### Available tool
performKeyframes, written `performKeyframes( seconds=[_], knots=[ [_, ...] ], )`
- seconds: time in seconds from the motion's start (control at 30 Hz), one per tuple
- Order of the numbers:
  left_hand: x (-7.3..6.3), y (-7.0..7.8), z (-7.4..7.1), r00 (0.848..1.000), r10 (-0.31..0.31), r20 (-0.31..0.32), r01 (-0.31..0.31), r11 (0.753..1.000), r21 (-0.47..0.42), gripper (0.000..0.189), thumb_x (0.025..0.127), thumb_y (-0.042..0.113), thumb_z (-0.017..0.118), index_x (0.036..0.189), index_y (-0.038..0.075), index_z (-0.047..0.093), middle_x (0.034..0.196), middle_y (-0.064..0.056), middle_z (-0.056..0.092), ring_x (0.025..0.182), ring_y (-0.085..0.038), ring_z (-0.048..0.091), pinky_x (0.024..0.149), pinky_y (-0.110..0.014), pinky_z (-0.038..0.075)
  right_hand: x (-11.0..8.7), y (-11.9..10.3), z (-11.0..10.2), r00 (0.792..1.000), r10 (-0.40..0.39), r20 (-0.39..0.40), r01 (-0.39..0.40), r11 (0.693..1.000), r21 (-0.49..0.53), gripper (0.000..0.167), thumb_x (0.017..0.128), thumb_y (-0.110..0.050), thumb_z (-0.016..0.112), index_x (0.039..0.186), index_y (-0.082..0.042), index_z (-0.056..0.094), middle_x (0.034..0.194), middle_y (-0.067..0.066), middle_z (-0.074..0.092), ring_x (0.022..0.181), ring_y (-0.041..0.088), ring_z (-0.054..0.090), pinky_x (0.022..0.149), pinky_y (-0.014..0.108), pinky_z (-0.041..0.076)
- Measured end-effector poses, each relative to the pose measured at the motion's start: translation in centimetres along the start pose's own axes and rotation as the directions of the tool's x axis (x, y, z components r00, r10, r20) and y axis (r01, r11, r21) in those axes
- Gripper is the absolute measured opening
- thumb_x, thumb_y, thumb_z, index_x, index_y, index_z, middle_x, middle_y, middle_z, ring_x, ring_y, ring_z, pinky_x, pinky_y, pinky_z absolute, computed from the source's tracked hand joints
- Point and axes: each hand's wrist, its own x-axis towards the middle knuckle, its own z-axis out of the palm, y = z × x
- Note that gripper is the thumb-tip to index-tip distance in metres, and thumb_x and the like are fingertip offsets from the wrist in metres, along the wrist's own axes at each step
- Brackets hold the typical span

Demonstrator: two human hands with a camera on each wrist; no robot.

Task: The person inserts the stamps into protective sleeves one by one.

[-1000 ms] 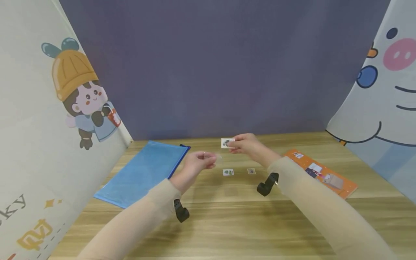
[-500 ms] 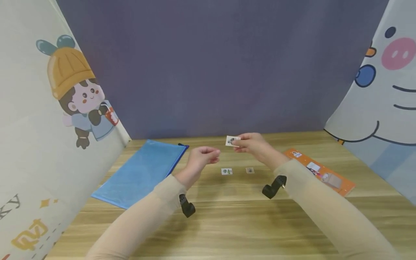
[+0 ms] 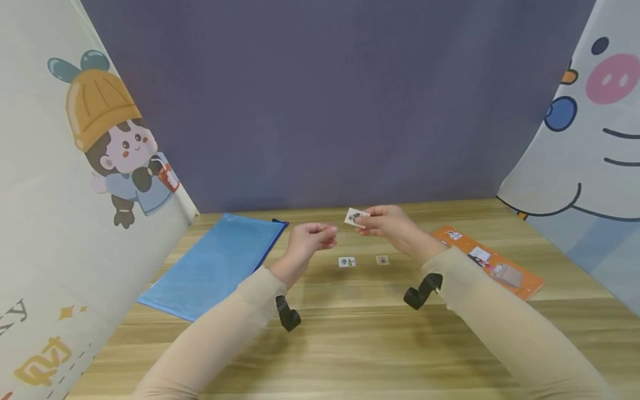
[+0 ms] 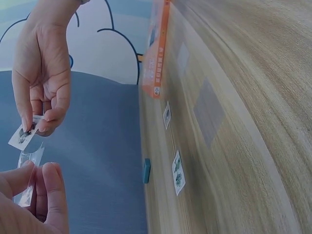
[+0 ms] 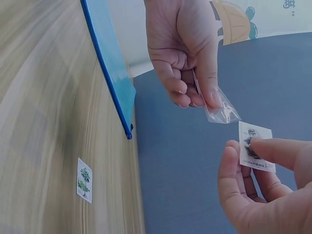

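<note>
My right hand (image 3: 392, 226) pinches a small postage stamp (image 3: 354, 216) with perforated edges and a dark printed picture, between thumb and fingers. My left hand (image 3: 306, 243) pinches a small clear plastic sleeve (image 5: 222, 113), whose free end points toward the stamp. Both are held up above the table, the sleeve close beside the stamp's edge in the right wrist view. Below them on the table lie a stamp with green trees (image 3: 347, 261) and, to its right, a smaller-looking stamp (image 3: 382, 260).
A blue zip pouch (image 3: 215, 261) lies at the left on the wooden table (image 3: 340, 355). An orange booklet (image 3: 490, 264) lies at the right, under the right forearm. Faint clear rectangles (image 4: 208, 113) and a small teal object (image 4: 146, 170) show in the left wrist view.
Both hands shifted slightly right over the first half second; since then they have stayed nearly in place. The held stamp has tilted a little. The stamps on the table lie as before.
</note>
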Motion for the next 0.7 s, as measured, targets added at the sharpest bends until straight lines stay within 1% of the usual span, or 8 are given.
performKeyframes(
  seconds=[0.13, 0.17, 0.3, 0.47, 0.53, 0.7],
  knots=[
    [0.0, -0.08, 0.01, 1.0, 0.0, -0.007, 0.0, 1.0, -0.017, 0.02, 0.089, 0.008, 0.069, 0.102, -0.006, 0.068, 0.089, -0.011, 0.073, 0.068, -0.01, 0.067, 0.073, -0.027, 0.061, 0.07, 0.17, 0.14, 1.0, -0.003, 0.001, 0.003, 1.0, 0.001, 0.031, 0.091, -0.002, 0.064, 0.118, 0.01, 0.052, 0.099, 0.008, 0.064, 0.084, 0.015, 0.068, 0.086, 0.026, 0.058],
    [-0.01, -0.07, 0.01, 1.0, 0.0, -0.006, 0.0, 1.0, -0.02, 0.02, 0.089, 0.008, 0.069, 0.102, -0.007, 0.068, 0.091, -0.013, 0.073, 0.067, -0.01, 0.067, 0.073, -0.027, 0.061, 0.05, 0.19, 0.19, 1.0, -0.002, -0.003, 0.002, 1.0, 0.001, 0.031, 0.091, -0.002, 0.064, 0.118, 0.009, 0.053, 0.099, 0.008, 0.064, 0.083, 0.015, 0.067, 0.086, 0.026, 0.058],
    [-0.03, -0.08, 0.02, 1.0, -0.006, 0.0, 0.006, 1.0, -0.025, 0.021, 0.089, 0.008, 0.069, 0.103, -0.007, 0.068, 0.093, -0.017, 0.072, 0.067, -0.01, 0.067, 0.073, -0.027, 0.061, 0.05, 0.22, 0.32, 1.0, -0.003, -0.01, 0.003, 1.0, 0.003, 0.03, 0.091, -0.002, 0.063, 0.118, 0.008, 0.053, 0.099, 0.009, 0.064, 0.086, 0.016, 0.068, 0.086, 0.027, 0.058],
    [-0.1, -0.03, 0.06, 1.0, -0.017, -0.002, 0.017, 0.999, -0.036, 0.021, 0.089, 0.007, 0.069, 0.104, -0.008, 0.068, 0.097, -0.021, 0.071, 0.066, -0.01, 0.067, 0.073, -0.026, 0.061, 0.03, 0.19, 0.44, 1.0, -0.003, -0.016, 0.003, 1.0, 0.003, 0.032, 0.091, -0.001, 0.063, 0.12, 0.008, 0.053, 0.104, 0.013, 0.064, 0.089, 0.018, 0.068, 0.087, 0.027, 0.058],
    [-0.12, -0.02, 0.08, 1.0, -0.016, -0.007, 0.015, 0.999, -0.039, 0.02, 0.089, 0.007, 0.07, 0.103, -0.007, 0.068, 0.097, -0.021, 0.071, 0.066, -0.01, 0.067, 0.073, -0.026, 0.061, 0.04, 0.19, 0.48, 1.0, -0.007, -0.015, 0.007, 1.0, 0.003, 0.033, 0.091, -0.001, 0.063, 0.12, 0.009, 0.053, 0.104, 0.013, 0.064, 0.089, 0.019, 0.068, 0.087, 0.027, 0.058],
    [-0.11, -0.05, 0.07, 1.0, -0.008, -0.023, 0.007, 0.999, -0.053, 0.017, 0.088, 0.008, 0.07, 0.097, -0.007, 0.068, 0.085, -0.014, 0.072, 0.064, -0.01, 0.066, 0.071, -0.026, 0.061, 0.06, 0.27, 0.63, 1.0, -0.005, -0.014, 0.005, 1.0, 0.012, 0.034, 0.091, -0.001, 0.063, 0.121, 0.011, 0.051, 0.101, 0.011, 0.064, 0.086, 0.017, 0.067, 0.086, 0.026, 0.058]
  ],
)
